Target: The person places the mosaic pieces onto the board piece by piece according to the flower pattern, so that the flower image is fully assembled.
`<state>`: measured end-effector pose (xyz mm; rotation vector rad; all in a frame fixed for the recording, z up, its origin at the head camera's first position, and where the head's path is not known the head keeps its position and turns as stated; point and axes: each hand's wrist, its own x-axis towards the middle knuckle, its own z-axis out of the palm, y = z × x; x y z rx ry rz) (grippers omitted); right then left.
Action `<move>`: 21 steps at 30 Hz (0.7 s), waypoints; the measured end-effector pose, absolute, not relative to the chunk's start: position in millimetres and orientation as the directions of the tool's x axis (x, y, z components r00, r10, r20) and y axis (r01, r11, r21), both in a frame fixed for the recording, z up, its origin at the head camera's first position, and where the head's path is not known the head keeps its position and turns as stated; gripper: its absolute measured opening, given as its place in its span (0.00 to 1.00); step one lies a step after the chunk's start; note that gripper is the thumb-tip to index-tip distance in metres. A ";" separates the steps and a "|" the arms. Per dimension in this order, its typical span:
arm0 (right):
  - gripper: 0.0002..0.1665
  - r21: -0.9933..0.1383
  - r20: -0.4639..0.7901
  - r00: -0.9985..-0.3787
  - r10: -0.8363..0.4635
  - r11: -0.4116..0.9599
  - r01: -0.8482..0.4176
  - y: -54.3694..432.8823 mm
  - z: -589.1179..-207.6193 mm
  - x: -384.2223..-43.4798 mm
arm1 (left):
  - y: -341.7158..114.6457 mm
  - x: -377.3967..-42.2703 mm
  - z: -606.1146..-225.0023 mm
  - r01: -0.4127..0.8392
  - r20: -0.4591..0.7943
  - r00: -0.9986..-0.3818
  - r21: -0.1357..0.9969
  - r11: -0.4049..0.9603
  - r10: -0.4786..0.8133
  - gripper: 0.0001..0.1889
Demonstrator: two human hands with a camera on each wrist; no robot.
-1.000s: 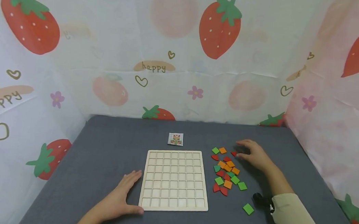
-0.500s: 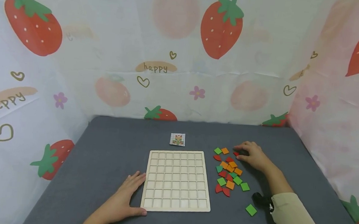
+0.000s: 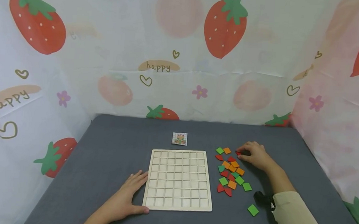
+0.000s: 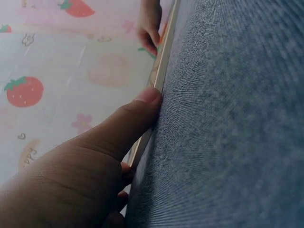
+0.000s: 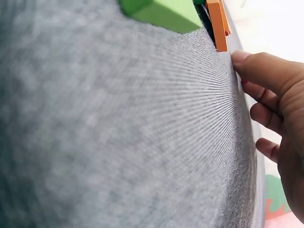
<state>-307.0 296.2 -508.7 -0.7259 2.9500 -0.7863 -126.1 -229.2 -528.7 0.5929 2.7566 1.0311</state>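
My left hand [image 3: 126,198] rests beside the pale wooden grid board [image 3: 179,180]. Its fingertips touch the board's left edge and its thumb lies at the near left corner. In the left wrist view the thumb [image 4: 135,111] meets the board's thin side. Over on the right, my right hand [image 3: 257,157] pinches a small red tile [image 3: 238,153] between thumb and index finger, low at the table. Most of that tile is hidden by the fingers. In the right wrist view the right hand [image 5: 280,99] has its other fingers loosely curled.
Left of the right hand lies a loose spread of red, orange [image 3: 232,184] and green tiles, some overlapping. One green tile [image 3: 253,210] lies apart, near the right wrist. A small pattern card [image 3: 179,138] sits behind the board. Strawberry-print cloth [image 3: 169,29] surrounds the grey table [image 3: 119,139].
My right thumb and index finger have come together on the red tile, with the hand slightly lower. The left hand keeps its place at the board. The head view has shifted slightly.
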 end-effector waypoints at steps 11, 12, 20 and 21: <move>0.16 -0.530 0.157 -0.916 -0.368 0.752 -0.393 290.2 -489.7 -301.6 | -226.4 -127.7 -529.7 0.323 0.012 -0.910 0.644 0.693 0.414 0.61; 0.16 -0.535 0.168 -0.915 -0.367 0.746 -0.397 287.5 -486.4 -300.3 | -226.3 -127.9 -529.6 0.322 0.011 -0.910 0.647 0.691 0.414 0.61; 0.16 -0.548 0.237 -0.897 -0.374 0.711 -0.441 255.4 -459.0 -287.8 | -227.3 -127.7 -528.6 0.314 0.005 -0.911 0.657 0.686 0.412 0.61; 0.15 -0.548 0.242 -0.894 -0.377 0.707 -0.447 250.7 -456.5 -286.8 | -227.4 -127.5 -528.6 0.314 0.005 -0.912 0.655 0.687 0.411 0.60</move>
